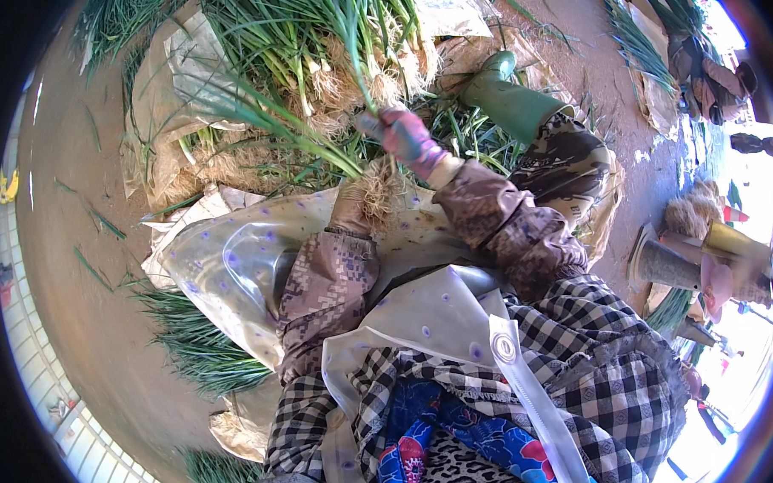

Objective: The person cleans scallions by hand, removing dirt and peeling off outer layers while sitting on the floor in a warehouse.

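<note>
My left hand (pixel 350 208) is closed round a small bunch of green onions (pixel 343 157). Their leaves stretch up and left, and the pale roots hang by my wrist. Just right of it, my right hand (pixel 414 144), in a pink and grey glove, is blurred by motion. Its fingers are closed on a green onion stalk (pixel 358 79) that points upward. Beyond both hands lies a large heap of green onions (pixel 274 46) with tangled, straw-coloured roots facing me. Loose green leaves (pixel 471 135) lie just past the right hand.
A clear spotted plastic apron (pixel 233 245) covers my lap. A green boot (pixel 510 105) stands at the right of the heap. More onion bundles (pixel 204 342) lie on the brown floor (pixel 72 213) at left. Other people (pixel 711 78) and a dark bucket (pixel 665 261) are at right.
</note>
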Action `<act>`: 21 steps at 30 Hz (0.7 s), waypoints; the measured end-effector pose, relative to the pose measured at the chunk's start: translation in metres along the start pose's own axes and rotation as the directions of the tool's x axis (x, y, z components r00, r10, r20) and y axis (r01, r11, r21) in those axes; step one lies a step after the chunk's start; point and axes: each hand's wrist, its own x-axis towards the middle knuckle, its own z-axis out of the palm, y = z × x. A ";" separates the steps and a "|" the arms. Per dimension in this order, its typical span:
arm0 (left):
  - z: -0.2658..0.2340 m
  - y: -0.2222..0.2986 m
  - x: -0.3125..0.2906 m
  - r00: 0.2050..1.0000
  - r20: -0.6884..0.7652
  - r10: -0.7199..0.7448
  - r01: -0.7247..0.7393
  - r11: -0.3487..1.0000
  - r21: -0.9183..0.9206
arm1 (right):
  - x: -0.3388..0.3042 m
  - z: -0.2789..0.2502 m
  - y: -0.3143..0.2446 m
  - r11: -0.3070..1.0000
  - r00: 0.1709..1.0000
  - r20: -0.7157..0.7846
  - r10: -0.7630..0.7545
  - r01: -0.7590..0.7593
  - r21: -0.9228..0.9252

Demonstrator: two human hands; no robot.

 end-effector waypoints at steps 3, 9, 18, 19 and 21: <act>-0.013 -0.005 0.012 0.999 0.002 0.047 -0.047 0.996 -0.072 | -0.001 0.027 -0.008 0.788 0.962 0.075 -0.262 0.258 -0.559; -0.008 0.015 0.005 0.842 0.537 0.059 0.130 0.943 -0.307 | 0.025 0.024 -0.022 0.771 0.953 0.117 -0.281 0.297 -0.564; -0.021 0.041 0.004 0.788 0.605 0.115 -0.104 0.993 -0.052 | 0.082 -0.027 0.023 0.550 0.973 -0.176 0.147 -0.228 -0.803; -0.034 0.040 0.012 0.756 0.644 0.117 -0.203 0.977 0.061 | 0.085 -0.039 0.038 0.668 0.985 -0.050 0.163 -0.147 -0.730; 0.000 0.035 0.010 0.760 0.566 0.320 -0.363 0.931 -0.039 | 0.086 -0.063 0.066 0.979 0.966 -0.255 -0.034 0.083 0.185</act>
